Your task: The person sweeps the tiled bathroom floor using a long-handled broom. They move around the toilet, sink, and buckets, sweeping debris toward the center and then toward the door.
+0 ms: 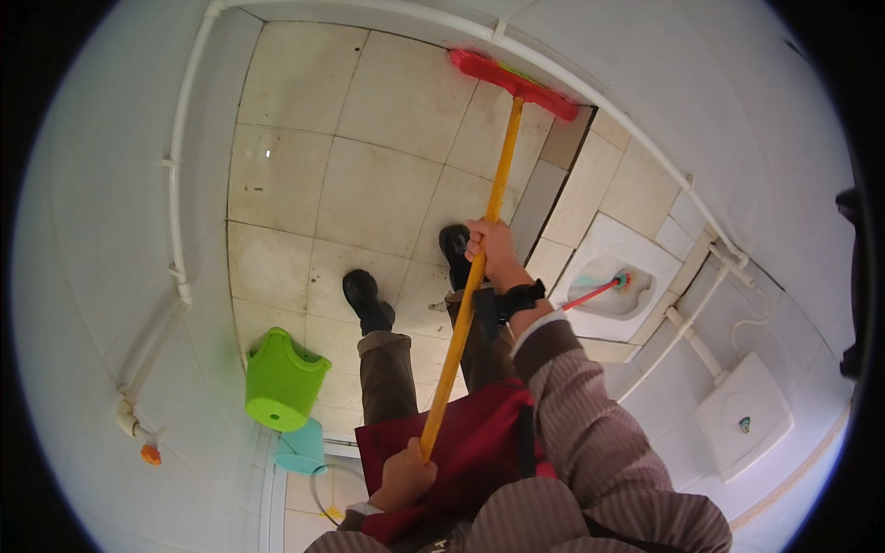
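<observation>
A long yellow broom handle [503, 162] runs diagonally across the view, with both my hands closed around it. My left hand [406, 473] grips its lower end, close to my red apron [470, 432]. Farther up the shaft is my right hand [494, 249], a black band around the wrist. At the far end, the red broom head [515, 81] rests on the floor against the base of the wall, its bristles partly hidden beneath it. Some green shows along its far side.
Right of me, a squat toilet [612, 304] is set in a raised tiled step, with a red-handled toilet brush [591, 294] in its bowl. A white cistern [747, 418] hangs beyond. Left stand a green plastic stool [287, 383] and a turquoise bucket [302, 446]. White pipes [176, 152] line the walls.
</observation>
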